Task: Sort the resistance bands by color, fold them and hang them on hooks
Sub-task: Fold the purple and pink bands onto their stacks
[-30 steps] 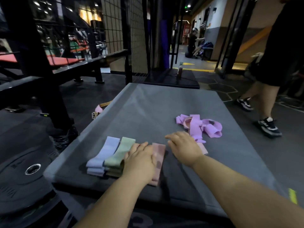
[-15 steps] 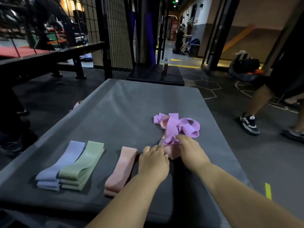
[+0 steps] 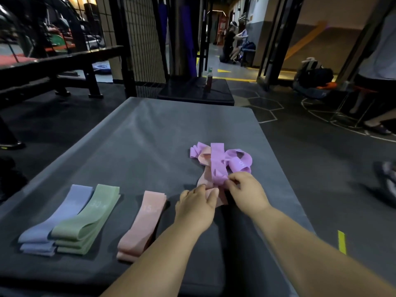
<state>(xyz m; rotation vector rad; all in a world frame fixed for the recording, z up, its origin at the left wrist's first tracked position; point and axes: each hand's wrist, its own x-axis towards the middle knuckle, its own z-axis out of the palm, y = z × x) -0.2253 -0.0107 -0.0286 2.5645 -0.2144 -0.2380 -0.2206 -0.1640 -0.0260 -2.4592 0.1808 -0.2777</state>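
On the grey padded platform [image 3: 150, 133] lie folded bands in a row: blue [image 3: 53, 221] at the left, green [image 3: 90, 219] beside it, pink [image 3: 143, 224] further right. A tangled heap of purple bands [image 3: 218, 161] with a loose pink band [image 3: 204, 179] under it sits right of centre. My left hand [image 3: 196, 207] grips the near end of that loose pink band. My right hand [image 3: 246, 191] pinches the near end of a purple band.
A black box [image 3: 192, 91] with a bottle [image 3: 209, 77] on it stands beyond the platform. Black bench frames [image 3: 64, 67] are at the left. A person's legs and shoes [image 3: 383, 116] are at the right on the dark floor, with bags behind.
My left hand left the folded pink band and moved right to the heap. My right hand reached forward and took hold of a purple band. The view shifted right.
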